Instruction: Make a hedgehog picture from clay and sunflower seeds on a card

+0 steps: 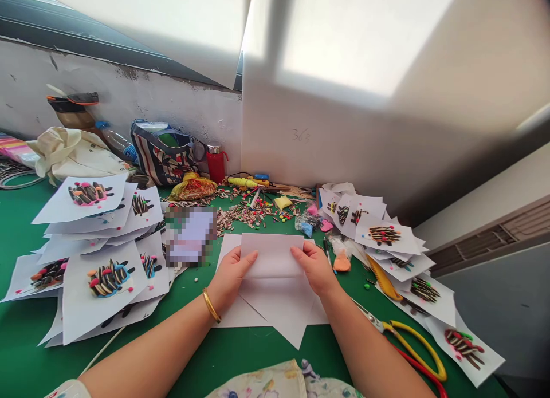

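A folded white sheet of paper (pixel 271 255) is held up a little over several loose white sheets (pixel 279 306) on the green table (pixel 26 329). My left hand (pixel 230 275) pinches its left edge, thumb on top. My right hand (pixel 315 266) pinches its right edge the same way. A gold bangle (pixel 211 305) sits on my left wrist.
Stacks of white cards with seed-and-clay pictures lie left (pixel 103 280) and right (pixel 387 235). Loose sunflower seeds (pixel 234 215) are scattered behind the paper. Yellow-handled scissors (pixel 412 343) and a yellow utility knife (pixel 382 278) lie right. Striped bag (pixel 165 154) and red bottle (pixel 216 163) stand by the wall.
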### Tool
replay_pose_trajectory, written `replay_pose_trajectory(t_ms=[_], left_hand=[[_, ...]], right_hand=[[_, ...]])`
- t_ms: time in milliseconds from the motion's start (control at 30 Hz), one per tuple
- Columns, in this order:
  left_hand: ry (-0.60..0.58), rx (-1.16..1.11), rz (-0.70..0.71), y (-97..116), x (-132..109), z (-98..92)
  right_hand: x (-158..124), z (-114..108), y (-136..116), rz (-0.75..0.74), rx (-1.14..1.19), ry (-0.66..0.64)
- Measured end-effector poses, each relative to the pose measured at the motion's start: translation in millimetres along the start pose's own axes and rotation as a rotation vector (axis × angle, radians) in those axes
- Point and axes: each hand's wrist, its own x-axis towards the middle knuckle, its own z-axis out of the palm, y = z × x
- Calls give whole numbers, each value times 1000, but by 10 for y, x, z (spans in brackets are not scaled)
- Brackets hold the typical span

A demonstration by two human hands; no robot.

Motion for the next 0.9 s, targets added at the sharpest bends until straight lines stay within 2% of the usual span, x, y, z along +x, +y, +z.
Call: replay_pose_trajectory(t_ms=[433,733,900], left_hand=[[11,-11,-4,18,-4,15],[20,6,-4,9,-1,5],[11,4,-5,5,0,0]], right_hand=[[-2,2,-13,4,-16,-4],[0,-5,-7,19,-95,46],[-6,-2,-12,22,-56,22]])
